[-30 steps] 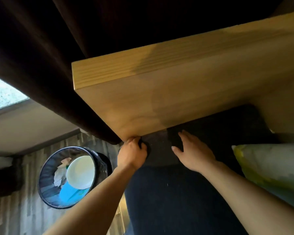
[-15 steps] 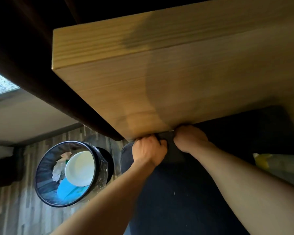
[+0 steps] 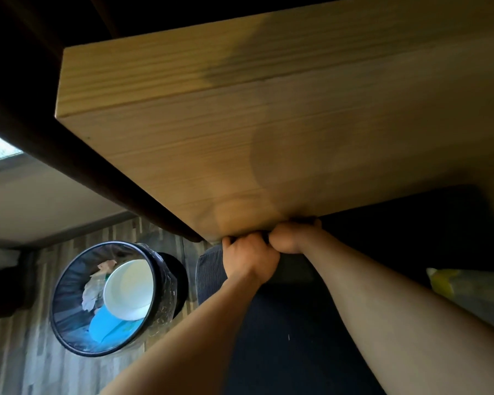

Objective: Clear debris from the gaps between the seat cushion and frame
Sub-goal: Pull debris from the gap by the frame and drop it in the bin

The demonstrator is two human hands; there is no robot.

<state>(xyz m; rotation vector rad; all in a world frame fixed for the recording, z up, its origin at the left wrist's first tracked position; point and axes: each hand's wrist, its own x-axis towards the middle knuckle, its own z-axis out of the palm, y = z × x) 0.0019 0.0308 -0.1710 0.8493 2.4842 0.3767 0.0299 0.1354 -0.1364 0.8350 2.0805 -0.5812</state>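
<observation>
Left hand [image 3: 248, 259] curled into a loose fist at the corner of the seat cushion [image 3: 291, 337], knuckles up against the lower edge of the wooden frame [image 3: 240, 155]. Fingers fold down over the cushion's edge; whether they hold anything, I cannot tell. Right hand [image 3: 290, 236] just beside it, the two touching or nearly so. Its fingers are pushed into the gap where cushion meets frame and are hidden there, so their spread cannot be made out; only the back of the hand and wrist show. Both forearms bare, reaching in from the lower edge of the view.

Cushion is dark blue, ribbed fabric, running from the hands toward the viewer. A smoother dark patch lies on it right under the two hands. No debris can be picked out in the gap; it is in deep shadow.

Frame is a broad pale wood panel with visible grain, filling the upper half of the view.

Left of the cushion, on striped wood-look flooring [image 3: 17, 363], stands a round waste bin [image 3: 109, 300] lined with a clear bag. Inside: a white bowl or lid [image 3: 129, 289], crumpled paper [image 3: 93, 289], something bright blue [image 3: 106, 326].

At far right, resting on the cushion, a pillow [image 3: 474, 295] with a yellow edge, partly in view.
</observation>
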